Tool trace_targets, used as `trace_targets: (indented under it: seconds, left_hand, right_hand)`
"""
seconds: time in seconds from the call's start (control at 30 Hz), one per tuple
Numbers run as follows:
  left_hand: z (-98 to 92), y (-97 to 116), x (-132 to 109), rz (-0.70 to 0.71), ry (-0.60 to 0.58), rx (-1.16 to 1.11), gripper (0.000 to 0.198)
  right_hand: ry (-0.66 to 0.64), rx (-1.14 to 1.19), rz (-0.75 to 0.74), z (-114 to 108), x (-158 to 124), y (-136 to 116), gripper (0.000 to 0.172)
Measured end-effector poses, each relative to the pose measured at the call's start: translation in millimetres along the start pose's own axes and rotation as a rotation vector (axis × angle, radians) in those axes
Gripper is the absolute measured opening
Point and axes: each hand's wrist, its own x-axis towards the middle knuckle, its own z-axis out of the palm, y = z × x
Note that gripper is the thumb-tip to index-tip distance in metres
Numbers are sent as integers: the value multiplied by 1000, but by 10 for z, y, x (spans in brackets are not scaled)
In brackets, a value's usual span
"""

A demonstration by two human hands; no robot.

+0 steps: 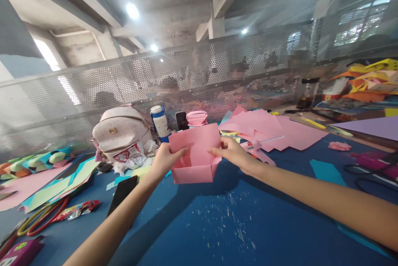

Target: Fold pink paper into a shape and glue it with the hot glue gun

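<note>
A folded pink paper box (194,174) hangs above the blue table, its front wall low and its back panel standing tall. My left hand (168,158) grips the left side, thumb inside and fingers behind. On the opposite side my right hand (231,152) pinches the paper near the right corner, the thumb over the inner face. Behind my right hand lies a pink tool that looks like a glue gun (256,152). A stack of pink paper sheets (273,127) spreads out beyond it.
A pale backpack (122,127) and a white-and-blue bottle (160,123) stand before a perforated metal screen (40,104). Coloured paper sheets (59,187) and a dark phone-like slab (121,193) lie at left. Scissors-like handles (46,220) sit front left. White scraps (233,224) dot the table (174,237).
</note>
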Motion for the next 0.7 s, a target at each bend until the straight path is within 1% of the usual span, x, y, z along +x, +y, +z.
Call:
trace_targets:
  seconds: [0.07, 0.17, 0.27, 0.37, 0.47, 0.57, 0.7]
  left_hand:
    - [-36, -25, 31, 6, 46, -2, 35]
    - [-67, -37, 50, 12, 87, 8, 33]
    - [-58, -21, 38, 26, 85, 20, 32]
    - [-27, 7, 16, 46, 51, 17, 31]
    - [4, 22, 6, 69, 33, 16, 36]
    - [26, 8, 3, 105, 44, 37, 40]
    - [34, -8, -27, 149, 106, 125, 25]
  right_hand:
    - [-64, 12, -60, -30, 35, -9, 35]
    - [-109, 26, -75, -63, 63, -17, 36]
    - [-96, 52, -57, -65, 64, -5, 38]
    - [-76, 23, -42, -53, 53, 18, 38]
    - [-66, -23, -70, -43, 43, 36, 36]
    - [-51, -25, -78, -35, 33, 36, 36]
    - [-99, -47, -29, -22, 11, 14, 29]
